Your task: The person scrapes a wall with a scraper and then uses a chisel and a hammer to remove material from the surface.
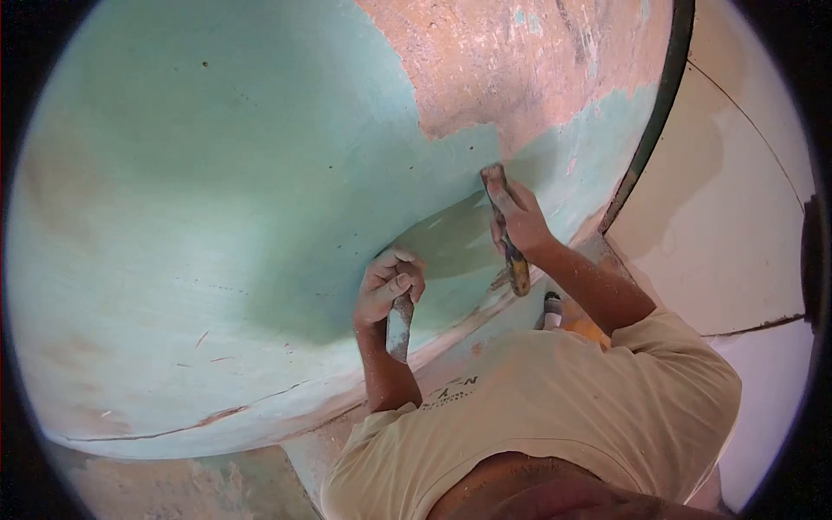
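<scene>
Left hand (389, 286) clenched around scraper (399, 325); right hand (520, 221) gripping yellow-handled tool (507, 230), its tip against green wall (217, 191) near bare plaster patch (511, 61).

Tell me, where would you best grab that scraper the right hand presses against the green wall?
Probably by its yellow-and-dark handle, where the right hand already wraps the scraper. The blade end points up at the painted wall and must stay free, so come from the room side, fingers closing around the handle's lower half. The left hand grips a second tool.
</scene>
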{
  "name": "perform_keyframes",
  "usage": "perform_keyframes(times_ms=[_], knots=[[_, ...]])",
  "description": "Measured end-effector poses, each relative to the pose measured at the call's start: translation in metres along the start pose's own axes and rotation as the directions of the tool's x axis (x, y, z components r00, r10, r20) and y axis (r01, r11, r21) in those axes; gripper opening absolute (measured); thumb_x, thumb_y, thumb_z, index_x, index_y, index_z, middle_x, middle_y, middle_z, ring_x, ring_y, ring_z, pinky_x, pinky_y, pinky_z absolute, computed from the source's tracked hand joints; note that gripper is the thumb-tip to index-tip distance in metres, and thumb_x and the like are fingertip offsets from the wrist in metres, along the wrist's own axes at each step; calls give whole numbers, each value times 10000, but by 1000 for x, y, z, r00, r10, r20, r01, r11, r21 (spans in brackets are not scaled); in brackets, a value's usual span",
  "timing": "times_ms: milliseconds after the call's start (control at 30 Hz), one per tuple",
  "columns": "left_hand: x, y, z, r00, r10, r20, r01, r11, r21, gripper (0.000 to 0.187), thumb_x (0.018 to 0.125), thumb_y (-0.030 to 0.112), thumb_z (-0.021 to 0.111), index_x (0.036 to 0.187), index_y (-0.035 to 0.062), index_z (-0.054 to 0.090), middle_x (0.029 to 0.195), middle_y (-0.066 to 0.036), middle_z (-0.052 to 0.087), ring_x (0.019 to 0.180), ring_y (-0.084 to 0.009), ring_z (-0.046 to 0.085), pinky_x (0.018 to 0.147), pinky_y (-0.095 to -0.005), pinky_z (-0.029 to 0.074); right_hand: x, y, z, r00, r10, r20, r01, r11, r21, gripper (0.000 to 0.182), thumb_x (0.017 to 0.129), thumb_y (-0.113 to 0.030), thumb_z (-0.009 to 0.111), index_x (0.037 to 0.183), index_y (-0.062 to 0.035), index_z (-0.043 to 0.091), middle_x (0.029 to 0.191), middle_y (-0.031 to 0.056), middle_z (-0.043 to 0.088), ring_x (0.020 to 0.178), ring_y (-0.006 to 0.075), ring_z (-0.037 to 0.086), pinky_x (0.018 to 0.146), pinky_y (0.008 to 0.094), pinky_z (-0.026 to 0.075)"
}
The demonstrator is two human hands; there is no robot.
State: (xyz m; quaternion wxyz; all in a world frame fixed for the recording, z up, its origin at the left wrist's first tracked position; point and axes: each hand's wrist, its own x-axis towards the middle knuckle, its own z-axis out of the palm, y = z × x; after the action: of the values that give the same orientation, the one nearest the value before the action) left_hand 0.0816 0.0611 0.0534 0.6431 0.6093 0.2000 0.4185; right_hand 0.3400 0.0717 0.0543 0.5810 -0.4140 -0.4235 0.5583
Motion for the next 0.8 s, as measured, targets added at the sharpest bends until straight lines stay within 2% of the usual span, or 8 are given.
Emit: perform_keyframes(times_ms=[100, 233, 433, 533, 633, 733, 800], knots=[[1, 1, 3, 1000, 8, -21, -7, 999, 43, 353, 879, 334, 636, 1013, 16, 568, 576, -56, 547, 526, -135, 471, 536, -279, 357, -3, 3, -1, 999, 50, 18, -50, 999, 18, 354, 970, -402, 484, 981, -48, 503, 566, 25, 482, 399, 120, 481, 344, 284, 391], [2, 0, 2, 1000, 16, -10, -16, 999, 41, 356, 877, 328, 638, 1022, 11, 568, 586, -55, 545, 526, -131, 469, 534, -275, 360, 10, -29, 0, 998, -48, 34, 47, 998, 33, 385, 965, -421, 488, 1048, -46, 520, 553, 23, 483, 389, 118, 477, 343, 279, 394], [2, 2, 6, 999, 16, -33, -15, 1000, 21, 366, 876, 311, 634, 1040, -4, 547, 616, -55, 535, 548, -122, 470, 529, -252, 343, -2, -1, 2, 1000, 24, 20, -24, 1000, 0, 400, 969, -431, 473, 1095, -55, 523, 548, 20, 488, 390, 130, 482, 350, 274, 395], [3, 0, 4, 999, 23, -24, -22, 999, 49, 348, 885, 300, 623, 1045, 0, 549, 618, -54, 537, 547, -117, 467, 524, -252, 340, 2, -34, 6, 998, -58, 26, 57, 998, 39, 413, 971, -441, 459, 1110, -56, 518, 552, 17, 487, 392, 131, 480, 352, 275, 395], [1, 2, 7, 998, -8, -59, 11, 998, 56, 322, 897, 280, 609, 1045, 0, 553, 623, -53, 539, 552, -115, 468, 530, -252, 344, 15, -45, 8, 996, -79, -48, 87, 980, 178, 429, 947, -470, 494, 1118, -77, 522, 523, 32, 470, 365, 137, 464, 329, 279, 378], [1, -3, 9, 997, 26, -69, -23, 999, 39, 291, 912, 264, 592, 1034, 2, 560, 640, -47, 544, 572, -110, 480, 548, -249, 356, -12, -19, 5, 999, 32, -24, -31, 999, 16, 444, 941, -502, 487, 1041, -70, 515, 580, 23, 495, 395, 135, 477, 355, 278, 389], [0, -2, 17, 993, -16, -115, 21, 999, 40, 275, 919, 263, 585, 1009, 5, 565, 656, -40, 549, 589, -109, 489, 566, -246, 368, -47, 7, 6, 977, 192, 90, -195, 980, 27, 393, 935, -466, 515, 1010, -83, 475, 599, 38, 505, 417, 140, 493, 368, 279, 401]])
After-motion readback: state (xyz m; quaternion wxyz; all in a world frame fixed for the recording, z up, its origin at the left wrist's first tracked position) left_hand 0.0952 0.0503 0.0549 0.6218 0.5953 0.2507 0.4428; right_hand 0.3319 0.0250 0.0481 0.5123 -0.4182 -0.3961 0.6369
